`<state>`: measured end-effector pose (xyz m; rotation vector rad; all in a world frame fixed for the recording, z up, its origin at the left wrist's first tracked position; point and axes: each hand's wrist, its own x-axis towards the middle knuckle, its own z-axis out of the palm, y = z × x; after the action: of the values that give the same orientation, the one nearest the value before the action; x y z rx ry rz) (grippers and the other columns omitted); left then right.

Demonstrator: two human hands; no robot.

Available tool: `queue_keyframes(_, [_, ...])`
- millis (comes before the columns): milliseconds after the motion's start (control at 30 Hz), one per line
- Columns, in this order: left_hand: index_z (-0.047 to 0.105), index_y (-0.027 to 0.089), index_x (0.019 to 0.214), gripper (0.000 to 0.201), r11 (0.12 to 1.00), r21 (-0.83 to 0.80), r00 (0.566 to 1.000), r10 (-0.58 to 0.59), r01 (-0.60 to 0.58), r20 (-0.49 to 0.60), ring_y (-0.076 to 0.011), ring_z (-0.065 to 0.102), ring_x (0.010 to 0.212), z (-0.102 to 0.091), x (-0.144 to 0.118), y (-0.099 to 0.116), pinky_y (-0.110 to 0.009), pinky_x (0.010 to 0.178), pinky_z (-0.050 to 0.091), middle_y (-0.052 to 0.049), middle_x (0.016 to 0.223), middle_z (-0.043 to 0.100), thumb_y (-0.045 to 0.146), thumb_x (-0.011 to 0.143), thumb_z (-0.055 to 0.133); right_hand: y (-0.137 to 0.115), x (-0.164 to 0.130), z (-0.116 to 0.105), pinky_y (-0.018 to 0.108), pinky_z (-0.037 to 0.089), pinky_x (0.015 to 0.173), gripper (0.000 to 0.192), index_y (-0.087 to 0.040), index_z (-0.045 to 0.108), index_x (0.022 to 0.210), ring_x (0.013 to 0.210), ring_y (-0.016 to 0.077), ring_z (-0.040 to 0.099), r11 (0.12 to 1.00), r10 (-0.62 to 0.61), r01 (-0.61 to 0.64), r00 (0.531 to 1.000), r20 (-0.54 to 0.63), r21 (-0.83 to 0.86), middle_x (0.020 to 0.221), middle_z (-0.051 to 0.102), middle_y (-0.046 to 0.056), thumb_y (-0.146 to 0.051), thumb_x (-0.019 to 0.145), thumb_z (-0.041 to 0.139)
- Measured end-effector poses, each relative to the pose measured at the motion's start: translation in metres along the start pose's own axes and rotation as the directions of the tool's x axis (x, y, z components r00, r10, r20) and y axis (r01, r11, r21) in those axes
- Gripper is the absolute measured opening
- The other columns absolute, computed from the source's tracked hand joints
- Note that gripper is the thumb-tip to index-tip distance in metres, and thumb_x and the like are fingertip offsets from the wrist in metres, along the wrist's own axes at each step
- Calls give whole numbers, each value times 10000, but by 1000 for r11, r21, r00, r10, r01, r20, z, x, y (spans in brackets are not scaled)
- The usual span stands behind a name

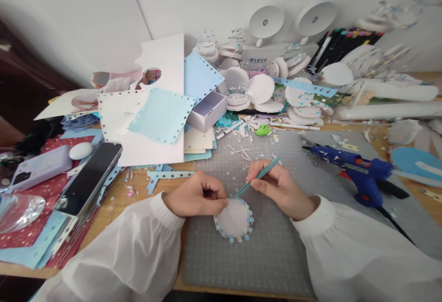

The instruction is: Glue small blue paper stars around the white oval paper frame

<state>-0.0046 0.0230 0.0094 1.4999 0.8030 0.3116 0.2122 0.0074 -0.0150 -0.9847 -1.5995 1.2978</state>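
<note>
My left hand [197, 196] pinches the upper left edge of a small white round piece [234, 219] that lies on the grey cutting mat [269, 251]. A light blue punched paper strip [248, 221] runs around the round piece's rim. In my right hand [281, 188] is a thin teal tool [257, 177], held like a pen, its tip touching the top rim of the round piece next to my left fingers. Both arms wear white sleeves.
A blue glue gun [352, 168] lies on the mat's right side, cord trailing toward me. Punched blue and white paper sheets [162, 115], a small lilac box [206, 111] and several white round pieces [260, 89] pile up behind. A phone [90, 177] and a lilac case [41, 166] lie left.
</note>
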Motion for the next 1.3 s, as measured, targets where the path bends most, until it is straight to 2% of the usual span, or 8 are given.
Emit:
queue_keyframes(433, [553,99,541,164,1000,-17,1000,15,-15,13,-42,353,429,-1,0,-1,-143,403,295,33,461,462,175,682,587,1,0,0,248,391,509,226,-195,576,780,609,124,492,1000,15,-15,1000,-4,1,714,568,10,-416,827,581])
queue_keyframes(633, [562,103,547,146,1000,-20,1000,21,-21,14,-48,363,428,-1,0,-1,-154,409,300,29,468,466,163,677,591,4,0,-1,243,407,545,203,-187,589,798,632,116,501,998,13,-12,1000,-22,62,746,557,10,-388,826,591])
queue_keyframes(767, [564,103,549,150,1000,-20,1000,22,-22,12,-51,375,430,-2,1,-2,-156,413,307,23,474,476,170,680,591,6,-1,-1,234,391,544,179,-187,586,812,620,102,479,990,56,-54,998,-13,130,761,547,4,-365,823,602])
queue_keyframes(967, [559,106,545,160,1000,-27,1000,15,-15,19,-49,374,427,-2,0,-3,-154,414,311,27,467,471,178,683,592,1,-1,0,222,342,485,180,-192,586,804,584,99,431,990,91,-92,996,10,105,724,527,-5,-370,810,613])
queue_keyframes(1300, [561,90,562,161,999,-4,999,45,-45,30,-43,368,431,-3,0,-6,-146,406,284,24,479,471,183,690,592,0,-1,-1,223,335,506,175,-198,594,811,597,96,434,982,149,-150,989,15,118,739,529,-2,-370,802,625])
